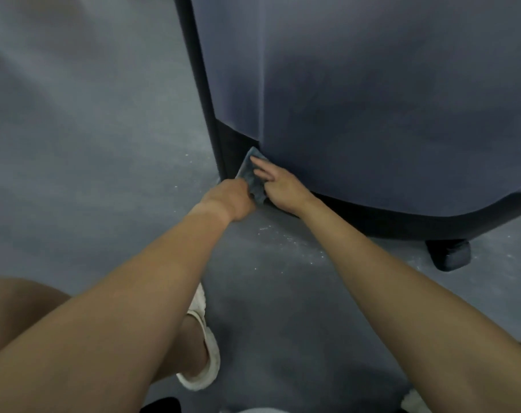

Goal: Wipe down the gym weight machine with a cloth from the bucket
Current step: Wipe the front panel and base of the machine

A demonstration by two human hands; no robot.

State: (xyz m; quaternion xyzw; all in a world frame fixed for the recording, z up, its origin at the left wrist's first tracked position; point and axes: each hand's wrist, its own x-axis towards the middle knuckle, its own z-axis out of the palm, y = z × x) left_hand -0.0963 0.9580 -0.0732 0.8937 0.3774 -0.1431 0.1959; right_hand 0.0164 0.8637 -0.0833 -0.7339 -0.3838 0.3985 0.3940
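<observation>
A grey-blue cloth [251, 174] lies against the lower corner of the weight machine's large dark grey panel [372, 99], just above the floor. My left hand [232, 199] grips the cloth's lower edge with curled fingers. My right hand [278, 184] presses on the cloth with straight fingers pointing up and left. The bucket is out of view.
The machine's black base rim [402, 222] curves along the floor, with a black foot [448, 254] at the right. A dark upright post [205, 93] borders the panel's left side. The grey floor [89, 144] is speckled with white dust. My white slipper [204, 350] is below.
</observation>
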